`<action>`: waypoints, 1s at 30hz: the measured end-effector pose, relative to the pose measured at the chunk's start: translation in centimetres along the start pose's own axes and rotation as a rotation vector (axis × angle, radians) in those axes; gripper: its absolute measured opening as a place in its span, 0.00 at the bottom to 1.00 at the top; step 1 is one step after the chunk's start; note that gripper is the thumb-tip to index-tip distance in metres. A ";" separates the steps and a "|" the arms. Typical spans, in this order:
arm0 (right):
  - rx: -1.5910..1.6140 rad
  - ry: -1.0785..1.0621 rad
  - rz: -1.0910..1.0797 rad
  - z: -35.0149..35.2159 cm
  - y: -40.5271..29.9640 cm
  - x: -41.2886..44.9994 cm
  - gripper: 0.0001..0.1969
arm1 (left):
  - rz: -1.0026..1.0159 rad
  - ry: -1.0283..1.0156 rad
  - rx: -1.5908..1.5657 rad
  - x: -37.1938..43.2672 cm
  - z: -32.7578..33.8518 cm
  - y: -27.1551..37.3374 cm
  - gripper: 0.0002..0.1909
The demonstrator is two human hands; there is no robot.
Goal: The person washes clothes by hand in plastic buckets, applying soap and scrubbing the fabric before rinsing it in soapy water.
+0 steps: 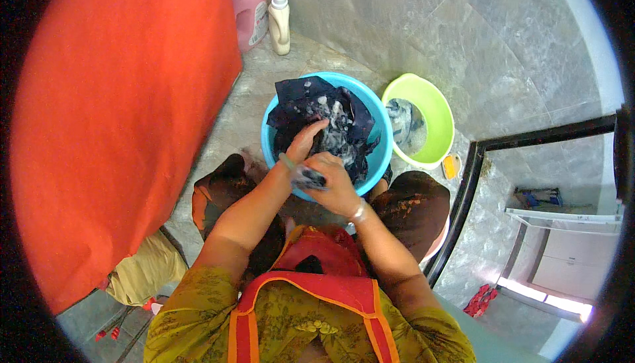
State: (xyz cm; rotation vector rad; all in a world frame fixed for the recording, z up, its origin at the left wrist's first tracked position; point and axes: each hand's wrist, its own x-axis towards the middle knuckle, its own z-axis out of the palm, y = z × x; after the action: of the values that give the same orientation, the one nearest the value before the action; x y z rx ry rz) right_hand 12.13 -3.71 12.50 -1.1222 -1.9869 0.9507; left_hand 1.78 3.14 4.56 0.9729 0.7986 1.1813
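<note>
Dark wet cloth [302,100], flecked with white suds, fills much of a blue plastic basin [382,164] between my knees. My left hand [308,139] reaches over it, seen edge-on, with a bracelet at the wrist. Its far fingers are hidden, so I cannot tell whether it grips the cloth. Crossing beside that wrist, my right hand [333,184] is closed around a blurred, dark, soapy thing [308,178]. Motion blur hides whether this is a bunch of cloth or a brush.
Right of the basin stands a lime-green basin [439,120] with wet, sudsy cloth [401,115]. An orange-yellow item [450,167] lies near it, by a black frame [459,209]. A pink jug [249,15] and cream bottle [280,25] stand behind. Red fabric [129,115] hangs left.
</note>
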 end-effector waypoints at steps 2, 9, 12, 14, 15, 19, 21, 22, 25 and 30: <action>-0.096 0.054 0.054 2.5 -0.2 1.1 0.16 | 0.513 -0.019 0.544 0.1 -3.1 -6.1 0.13; -0.245 0.710 0.433 -0.8 9.0 6.1 0.10 | -0.388 0.409 -0.616 1.0 1.9 -4.9 0.12; -0.299 0.682 0.405 0.8 6.6 4.8 0.12 | -0.522 0.351 -0.714 1.0 2.9 -2.1 0.08; -0.211 0.595 0.214 2.9 2.1 4.1 0.15 | -0.595 0.055 -0.839 1.2 1.3 1.2 0.13; -0.127 0.522 0.137 4.0 -0.3 4.2 0.16 | -0.480 -0.024 -0.747 1.3 -0.8 -1.0 0.14; -0.161 0.748 0.382 -0.1 8.7 7.1 0.07 | -0.371 0.343 -0.464 0.8 2.9 -0.9 0.12; -0.050 0.786 0.324 -2.5 13.8 6.6 0.09 | -0.442 0.265 -0.379 -0.1 5.0 1.4 0.12; -0.062 0.725 0.435 -3.5 15.1 6.3 0.11 | -0.475 0.264 -0.386 -0.2 4.4 1.0 0.13; 0.117 0.521 0.505 -6.9 10.8 5.9 0.20 | -0.527 0.315 -0.396 -0.4 1.3 2.6 0.17; 0.162 0.194 0.514 -10.9 5.5 4.3 0.14 | -0.550 0.425 -0.468 -1.2 -0.7 1.4 0.21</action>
State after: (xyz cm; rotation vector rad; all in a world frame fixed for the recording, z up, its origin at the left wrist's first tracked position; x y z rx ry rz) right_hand 21.42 5.05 14.39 -1.6013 -1.4627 1.1800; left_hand 0.40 2.24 5.63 0.0918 0.9843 1.0232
